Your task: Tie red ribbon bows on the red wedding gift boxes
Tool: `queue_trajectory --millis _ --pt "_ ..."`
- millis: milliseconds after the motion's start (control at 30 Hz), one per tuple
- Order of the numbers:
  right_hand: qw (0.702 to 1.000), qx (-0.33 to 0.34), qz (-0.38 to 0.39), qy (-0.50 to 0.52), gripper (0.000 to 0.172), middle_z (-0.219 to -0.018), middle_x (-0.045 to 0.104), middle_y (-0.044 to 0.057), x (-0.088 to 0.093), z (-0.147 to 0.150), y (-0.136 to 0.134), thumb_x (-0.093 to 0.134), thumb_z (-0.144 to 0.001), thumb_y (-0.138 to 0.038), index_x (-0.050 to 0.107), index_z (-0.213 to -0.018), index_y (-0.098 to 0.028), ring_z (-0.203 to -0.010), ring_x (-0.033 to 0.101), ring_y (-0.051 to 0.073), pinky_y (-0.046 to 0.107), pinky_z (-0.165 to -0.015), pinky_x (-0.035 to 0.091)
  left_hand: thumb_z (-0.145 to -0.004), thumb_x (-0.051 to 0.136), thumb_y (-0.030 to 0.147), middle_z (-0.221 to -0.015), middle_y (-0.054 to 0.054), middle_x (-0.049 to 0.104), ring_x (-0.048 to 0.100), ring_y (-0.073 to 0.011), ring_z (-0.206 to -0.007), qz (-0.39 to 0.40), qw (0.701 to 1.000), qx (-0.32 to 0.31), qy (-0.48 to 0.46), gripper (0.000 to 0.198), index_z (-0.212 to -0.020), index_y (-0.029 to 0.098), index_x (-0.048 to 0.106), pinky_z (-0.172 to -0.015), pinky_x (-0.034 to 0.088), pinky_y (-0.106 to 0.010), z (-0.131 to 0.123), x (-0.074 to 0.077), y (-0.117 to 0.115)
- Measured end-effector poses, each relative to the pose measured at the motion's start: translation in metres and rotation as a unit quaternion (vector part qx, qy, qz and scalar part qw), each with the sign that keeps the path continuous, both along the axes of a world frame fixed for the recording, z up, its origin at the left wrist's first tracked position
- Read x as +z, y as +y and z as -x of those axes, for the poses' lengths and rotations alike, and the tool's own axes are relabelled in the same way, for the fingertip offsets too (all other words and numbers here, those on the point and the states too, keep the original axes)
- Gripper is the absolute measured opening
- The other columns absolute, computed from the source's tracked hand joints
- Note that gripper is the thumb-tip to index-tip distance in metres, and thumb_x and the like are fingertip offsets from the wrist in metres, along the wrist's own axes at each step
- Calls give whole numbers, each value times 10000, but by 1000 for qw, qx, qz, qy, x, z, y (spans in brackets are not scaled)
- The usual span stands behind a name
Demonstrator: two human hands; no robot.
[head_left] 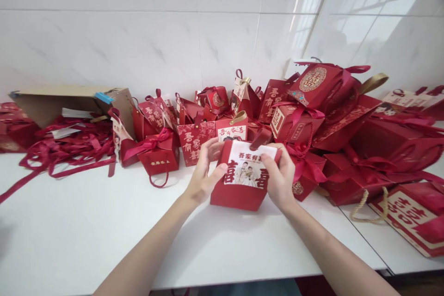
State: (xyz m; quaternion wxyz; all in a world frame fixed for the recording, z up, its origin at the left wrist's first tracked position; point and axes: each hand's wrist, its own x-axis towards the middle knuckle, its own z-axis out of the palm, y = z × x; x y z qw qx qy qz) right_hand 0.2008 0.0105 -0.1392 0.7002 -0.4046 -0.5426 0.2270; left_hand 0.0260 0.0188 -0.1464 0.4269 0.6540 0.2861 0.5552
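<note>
A red gift box (243, 189) with a white picture label on its front stands on the white table (86, 236), just in front of me. My left hand (204, 173) grips its left side, thumb on the front face and fingers curled over the top edge. My right hand (279, 175) holds the right side the same way, fingers closed at the top right corner. Both hands are closed on the box, and its top flaps are partly hidden by my fingers.
Many red gift boxes and bags (312, 115) with ribbons are heaped along the tiled wall and to the right. A pile of loose red ribbons (69, 148) lies at left beside a tipped brown cardboard box (69, 101). A flat red bag (409, 217) lies at right.
</note>
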Motion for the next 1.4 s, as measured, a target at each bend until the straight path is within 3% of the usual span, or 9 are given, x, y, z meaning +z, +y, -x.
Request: queue_trajectory --millis 133,333,467,667,833,1067,1167,1300,1400 --pt "990 -56 -10 129 145 -685 545 -38 3 -4 7 562 -782 -332 518 -805 -196 -595 504 122 249 -576 414 -731 661 477 -1416 -133 382 325 -297 -1338 62 997 -19 34 768 -1350 243 271 -1113 239 -472 3 -6 7" --pt "972 -117 -62 196 157 -744 559 -27 5 -5 11 579 -787 -340 548 -833 -193 -668 527 129 264 -648 426 -635 753 425 -1389 -161 434 475 -327 -1227 174 984 -42 8 893 -1363 193 291 -992 427 -421 -1 5 4" --pt "964 -8 -76 255 118 -754 547 -51 5 -5 13 587 -783 -328 530 -818 -232 -676 535 115 254 -672 434 -599 778 341 -1259 -152 543 547 -298 -1139 2 997 77 11 809 -1288 173 389 -945 469 -387 0 5 1" --pt "954 147 -49 257 346 -996 643 11 0 -2 16 524 -806 -448 503 -1115 -294 -918 620 196 382 -836 471 -542 803 306 -1203 -144 558 563 -283 -1104 -282 940 186 42 834 -1268 199 406 -913 482 -371 5 -6 3" --pt "966 126 -51 220 213 -918 639 10 -4 -5 16 548 -807 -407 577 -962 -263 -914 615 195 338 -794 505 -615 756 372 -1056 -94 624 633 -227 -930 -31 980 180 -72 558 -1089 189 524 -769 527 -307 -1 7 1" --pt "949 244 55 190 287 -992 648 23 -9 -2 16 651 -754 -320 571 -1025 -273 -861 632 192 331 -707 548 -723 619 571 -1093 -117 629 626 -242 -964 163 949 178 -201 546 -1085 167 559 -799 512 -338 1 14 9" --pt "931 264 83 238 232 -933 663 5 -7 1 20 676 -713 -284 598 -931 -266 -872 630 170 306 -745 547 -658 708 509 -1196 -138 595 585 -269 -1080 75 955 212 -195 687 -1222 179 497 -858 503 -344 0 13 5" --pt "913 284 116 268 223 -788 671 -7 -2 -4 25 733 -622 -232 622 -815 -242 -715 623 158 309 -676 558 -554 810 298 -1316 -152 525 514 -304 -1183 -185 972 132 -56 867 -1328 191 433 -927 475 -344 1 7 -6" --pt "918 281 129 248 262 -772 676 -8 0 -10 28 747 -602 -252 634 -838 -238 -642 603 167 330 -597 551 -543 813 245 -1358 -153 485 511 -311 -1179 -248 963 102 10 904 -1349 211 404 -933 467 -361 2 6 -10"
